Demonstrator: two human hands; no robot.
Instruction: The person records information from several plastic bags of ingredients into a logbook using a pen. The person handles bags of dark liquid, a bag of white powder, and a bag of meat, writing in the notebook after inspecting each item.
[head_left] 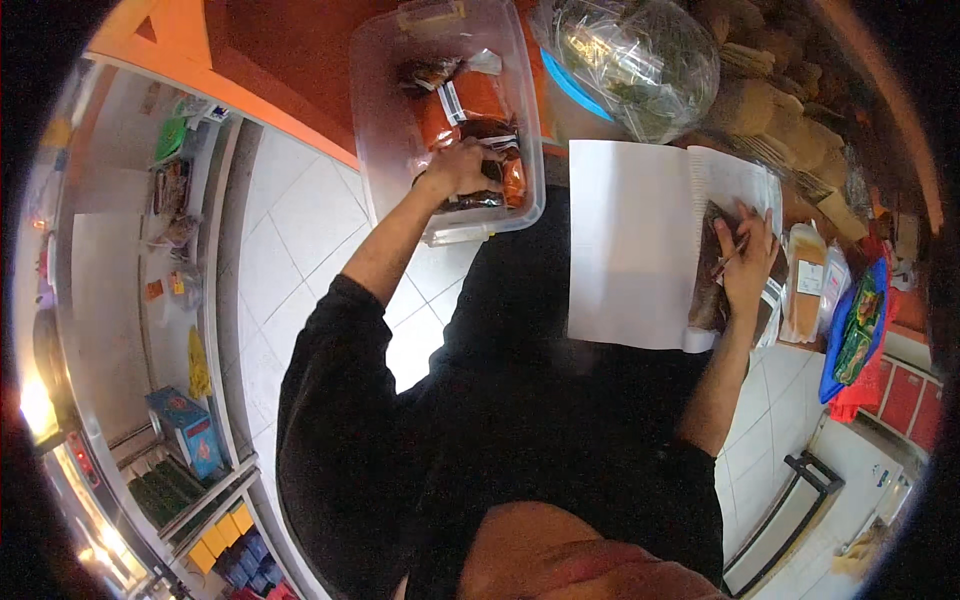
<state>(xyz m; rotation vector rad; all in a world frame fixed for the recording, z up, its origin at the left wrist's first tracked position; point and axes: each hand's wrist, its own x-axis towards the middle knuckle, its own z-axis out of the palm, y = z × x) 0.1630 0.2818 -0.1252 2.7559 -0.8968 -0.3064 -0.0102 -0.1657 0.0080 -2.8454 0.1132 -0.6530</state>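
Note:
My left hand (pixel 460 172) reaches into a clear plastic tub (pixel 372 130), its fingers curled over a small dark packet (pixel 478 201). Around it in the tub lie packets of orange-red powder (pixel 482 98) with white labels. An open notebook (pixel 628 240) rests to the right, its left page blank. Across the right page lies a dark brown packet (pixel 706 300). My right hand (pixel 750 262) is on that packet, with a thin stick that looks like a pen (pixel 730 258) between its fingers. Part of the packet is hidden beneath the hand.
A clear plastic bag (pixel 650 70) over a blue-rimmed container stands beyond the notebook. Stacked brown paper bags (pixel 790 120) fill the far right. Near the notebook are a tan labelled packet (pixel 804 285) and a blue tray (pixel 858 330) with green packets. Shelves (pixel 190 430) line the left.

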